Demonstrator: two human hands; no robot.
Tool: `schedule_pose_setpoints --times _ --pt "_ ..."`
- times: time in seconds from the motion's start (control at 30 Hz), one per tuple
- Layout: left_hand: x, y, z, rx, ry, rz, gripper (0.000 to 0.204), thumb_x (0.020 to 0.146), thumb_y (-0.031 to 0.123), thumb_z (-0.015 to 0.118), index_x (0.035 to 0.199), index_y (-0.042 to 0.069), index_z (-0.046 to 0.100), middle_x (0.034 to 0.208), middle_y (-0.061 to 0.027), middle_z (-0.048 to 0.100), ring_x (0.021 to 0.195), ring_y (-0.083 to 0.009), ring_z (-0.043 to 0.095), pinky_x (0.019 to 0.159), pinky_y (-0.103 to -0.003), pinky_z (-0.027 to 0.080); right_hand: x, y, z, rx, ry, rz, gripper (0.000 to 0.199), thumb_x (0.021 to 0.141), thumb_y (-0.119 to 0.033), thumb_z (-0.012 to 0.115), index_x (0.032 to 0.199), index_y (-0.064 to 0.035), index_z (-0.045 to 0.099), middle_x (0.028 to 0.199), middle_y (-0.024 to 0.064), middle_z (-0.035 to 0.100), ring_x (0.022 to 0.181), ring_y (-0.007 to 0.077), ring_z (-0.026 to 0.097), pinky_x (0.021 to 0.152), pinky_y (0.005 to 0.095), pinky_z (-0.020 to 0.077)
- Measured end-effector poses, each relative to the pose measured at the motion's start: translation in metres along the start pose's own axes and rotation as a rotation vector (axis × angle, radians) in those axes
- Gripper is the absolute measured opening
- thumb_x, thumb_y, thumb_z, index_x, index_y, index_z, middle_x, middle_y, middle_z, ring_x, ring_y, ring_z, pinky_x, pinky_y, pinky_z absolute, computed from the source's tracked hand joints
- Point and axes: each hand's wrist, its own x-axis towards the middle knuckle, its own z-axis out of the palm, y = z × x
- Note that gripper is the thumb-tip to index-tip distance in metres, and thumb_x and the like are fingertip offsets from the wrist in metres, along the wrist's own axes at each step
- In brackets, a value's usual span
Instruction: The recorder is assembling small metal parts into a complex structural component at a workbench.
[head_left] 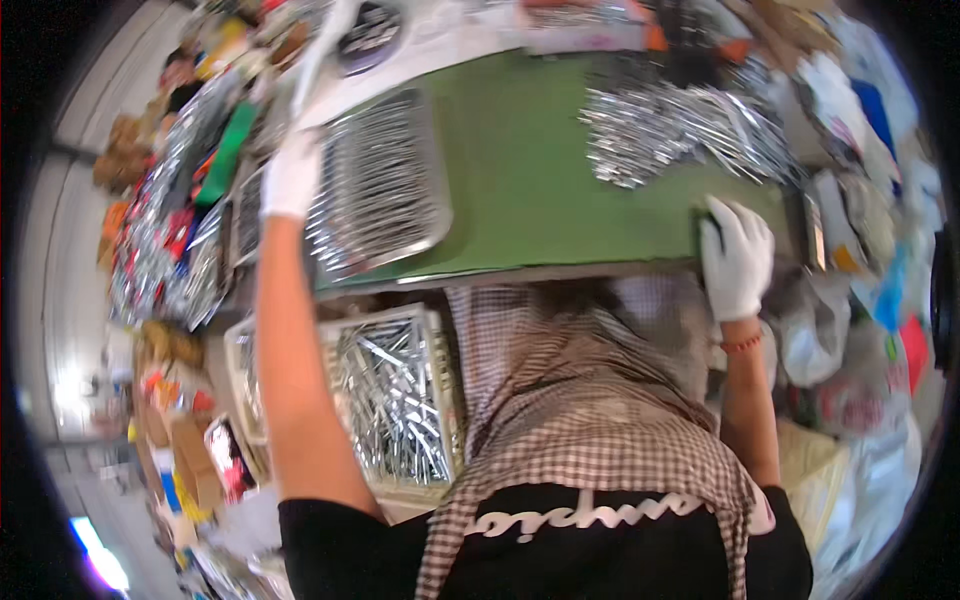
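My left hand (pixel 290 178), in a white glove, reaches to the left edge of a metal tray (pixel 435 215). Its fingers are blurred against a white surface, so I cannot make out their grip. Rows of thin shiny metal pieces (pixel 370 180) lie side by side in the tray; their exact kind is unclear. Resting at the front right edge of the green tabletop (pixel 520 165) is my gloved right hand (pixel 738 258), its fingers loosely bent and apart, with nothing visible in them. Beyond it lies a loose pile of slender metal pieces (pixel 690 130).
Below the table, at left, a cream plastic crate (pixel 440 370) holds many metal pieces. Plastic-wrapped silvery goods (pixel 150 230) crowd the left side. Clear plastic bags (pixel 815 335) hang at the right. A pink-and-clear box (pixel 585 35) stands at the back.
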Motion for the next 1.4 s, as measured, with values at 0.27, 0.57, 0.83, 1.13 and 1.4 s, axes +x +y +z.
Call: schedule_pose_setpoints --times 0.27,0.57,0.83,1.13,1.4 --pt "-0.074 0.116 -0.061 0.062 0.258 0.286 0.028 0.099 0.012 0.052 0.120 -0.006 0.061 0.120 -0.0184 0.063 0.113 -0.0297 0.059 0.100 -0.038 0.045 -0.034 0.078 -0.150 -0.360 0.209 0.062 0.023 0.082 -0.010 0.066 0.105 -0.0101 0.070 0.101 0.0110 0.066 0.097 0.0303 0.062 0.087 0.0399 0.0491" --pt "-0.185 0.297 0.028 -0.669 -0.274 0.432 0.020 0.088 0.002 0.059 0.106 -0.003 0.067 0.104 -0.0165 0.065 0.098 -0.0311 0.062 0.090 -0.039 0.048 -0.240 0.142 -0.373 -0.788 0.133 0.773 0.023 0.090 -0.020 0.057 0.106 -0.0106 0.071 0.101 0.0148 0.069 0.094 0.0310 0.066 0.085 0.0391 0.0512" --pt "-0.174 0.363 0.045 -0.698 -0.377 0.808 0.023 0.087 0.000 0.060 0.109 -0.002 0.066 0.106 -0.0169 0.065 0.099 -0.0332 0.061 0.089 -0.039 0.047 -0.555 0.146 -0.295 -0.354 -0.971 1.475 0.044 0.081 -0.040 0.058 0.106 -0.0056 0.070 0.108 0.0221 0.068 0.099 0.0371 0.065 0.087 0.0432 0.0513" --pt "-0.175 0.343 0.055 -0.588 -0.429 0.741 0.021 0.089 0.000 0.057 0.108 -0.004 0.065 0.105 -0.0163 0.066 0.099 -0.0310 0.062 0.090 -0.038 0.048 -0.666 0.065 -0.220 -0.355 -1.064 1.945 0.050 0.067 -0.028 0.081 0.109 -0.0035 0.068 0.107 0.0168 0.071 0.100 0.0289 0.069 0.085 0.0419 0.0546" --pt "-0.192 0.347 0.051 -0.562 -0.469 0.693 0.022 0.090 0.002 0.056 0.109 -0.003 0.065 0.106 -0.0163 0.065 0.100 -0.0308 0.062 0.090 -0.038 0.047 -0.617 0.029 -0.191 -0.397 -0.699 2.013 0.062 0.069 -0.029 0.075 0.122 -0.0040 0.055 0.110 0.0222 0.066 0.106 0.0374 0.064 0.092 0.0426 0.0516"
